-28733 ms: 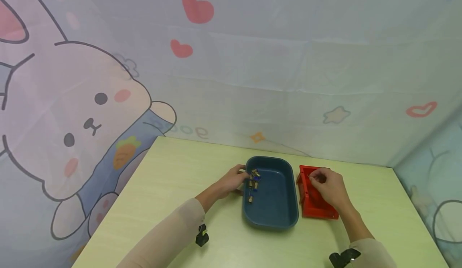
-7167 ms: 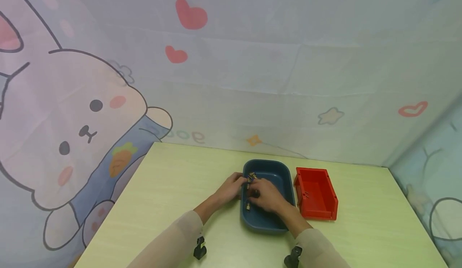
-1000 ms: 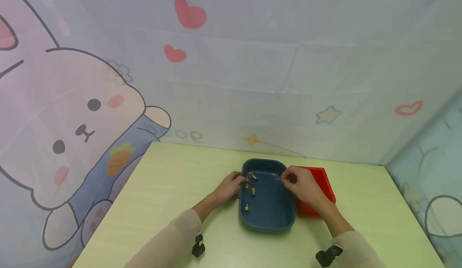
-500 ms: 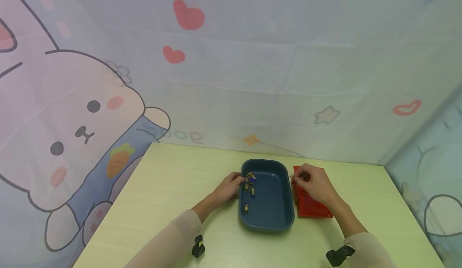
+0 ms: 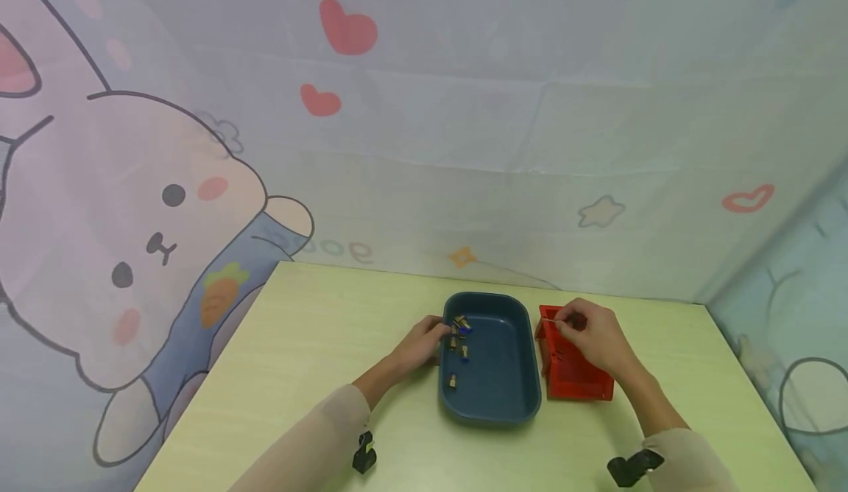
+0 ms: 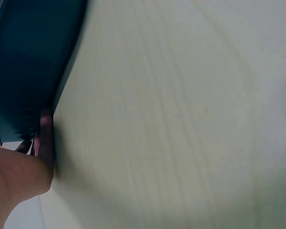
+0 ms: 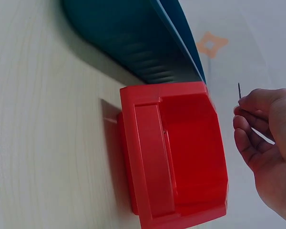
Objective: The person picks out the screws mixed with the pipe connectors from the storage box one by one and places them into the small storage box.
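Note:
My right hand [image 5: 599,336] pinches a thin dark screw [image 7: 239,89] between thumb and fingertips. It is held above the far part of the red bin [image 5: 583,390], its shaft pointing left in the head view. Two or so tiny dark slivers [image 5: 559,356] show inside the bin. My left hand [image 5: 419,341] grips the left rim of the blue tray [image 5: 497,381], with fingers [image 6: 46,136] against its outer wall. Several small brass pieces, some with blue parts, lie along the tray's left side; one brass piece [image 5: 453,381] sits apart, nearer the front.
The red bin stands close beside the tray's right side on a pale wood-grain table [image 5: 344,315]. A printed cloth backdrop [image 5: 430,146] hangs right behind the table's far edge. A black wrist device [image 5: 634,468] sits at the right sleeve.
Earlier my right hand reached among the brass pieces in the tray. Over the last second it moved right, carrying the screw from above the tray to above the red bin. My left hand stayed at the rim.

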`<state>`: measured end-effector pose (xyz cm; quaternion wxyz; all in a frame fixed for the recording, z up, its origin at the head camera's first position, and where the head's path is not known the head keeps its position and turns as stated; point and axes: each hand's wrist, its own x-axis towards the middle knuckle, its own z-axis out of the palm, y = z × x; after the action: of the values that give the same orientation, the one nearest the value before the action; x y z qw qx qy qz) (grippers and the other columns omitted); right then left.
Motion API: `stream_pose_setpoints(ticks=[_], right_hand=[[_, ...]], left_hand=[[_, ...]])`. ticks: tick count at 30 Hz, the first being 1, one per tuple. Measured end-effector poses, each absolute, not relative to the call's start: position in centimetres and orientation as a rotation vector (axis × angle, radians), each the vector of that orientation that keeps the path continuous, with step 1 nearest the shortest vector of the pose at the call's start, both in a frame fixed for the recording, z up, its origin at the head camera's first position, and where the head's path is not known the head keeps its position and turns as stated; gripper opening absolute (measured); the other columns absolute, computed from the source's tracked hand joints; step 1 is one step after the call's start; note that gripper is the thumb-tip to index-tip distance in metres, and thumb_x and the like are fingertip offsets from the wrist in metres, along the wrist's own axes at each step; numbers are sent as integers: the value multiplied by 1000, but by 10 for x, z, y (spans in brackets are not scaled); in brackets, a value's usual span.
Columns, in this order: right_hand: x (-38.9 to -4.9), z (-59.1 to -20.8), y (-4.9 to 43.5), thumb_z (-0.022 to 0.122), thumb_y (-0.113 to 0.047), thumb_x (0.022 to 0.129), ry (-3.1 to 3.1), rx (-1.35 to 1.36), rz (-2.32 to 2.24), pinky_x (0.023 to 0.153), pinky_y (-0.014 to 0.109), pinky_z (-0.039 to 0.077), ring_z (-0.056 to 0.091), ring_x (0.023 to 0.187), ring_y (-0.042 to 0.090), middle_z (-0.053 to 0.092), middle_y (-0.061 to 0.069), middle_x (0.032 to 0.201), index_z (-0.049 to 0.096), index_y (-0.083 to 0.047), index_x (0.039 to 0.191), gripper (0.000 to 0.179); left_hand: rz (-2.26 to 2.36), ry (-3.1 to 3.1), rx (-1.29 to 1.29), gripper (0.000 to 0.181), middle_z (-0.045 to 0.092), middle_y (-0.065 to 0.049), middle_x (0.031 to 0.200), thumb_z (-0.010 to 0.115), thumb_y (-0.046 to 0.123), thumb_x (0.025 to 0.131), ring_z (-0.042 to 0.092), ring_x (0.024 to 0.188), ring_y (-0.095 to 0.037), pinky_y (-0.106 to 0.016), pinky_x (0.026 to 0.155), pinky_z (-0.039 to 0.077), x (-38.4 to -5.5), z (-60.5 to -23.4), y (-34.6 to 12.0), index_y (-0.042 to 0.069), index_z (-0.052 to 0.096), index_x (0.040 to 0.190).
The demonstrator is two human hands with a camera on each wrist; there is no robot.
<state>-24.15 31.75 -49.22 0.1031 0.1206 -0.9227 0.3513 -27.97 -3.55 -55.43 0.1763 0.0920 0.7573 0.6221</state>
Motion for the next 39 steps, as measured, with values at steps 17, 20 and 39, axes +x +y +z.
stream_pose_setpoints(ticks=[17, 20, 39], right_hand=[[-242, -494, 328, 72, -3, 97, -2731, 280, 1037, 76, 29, 55, 63, 87, 22, 69, 4, 93, 71, -9, 101, 7], [-243, -493, 330, 72, -3, 98, -2727, 267, 1035, 76, 29, 55, 63, 88, 23, 69, 4, 94, 71, -9, 102, 7], [-252, -501, 339, 73, -4, 98, -2663, 213, 1023, 78, 24, 55, 64, 92, 25, 71, 7, 94, 73, -5, 102, 4]], left_hand=[[1751, 2166, 246, 53, 56, -17, 148, 50, 33, 109, 55, 134, -35, -39, 90, 62, -279, -553, -35, 1, 50, 151], [1757, 2162, 245, 53, 56, -17, 147, 50, 33, 109, 55, 134, -35, -39, 90, 62, -280, -554, -34, 1, 50, 151], [1758, 2155, 252, 52, 56, -17, 147, 50, 33, 110, 55, 133, -34, -40, 89, 62, -282, -557, -35, 1, 50, 151]])
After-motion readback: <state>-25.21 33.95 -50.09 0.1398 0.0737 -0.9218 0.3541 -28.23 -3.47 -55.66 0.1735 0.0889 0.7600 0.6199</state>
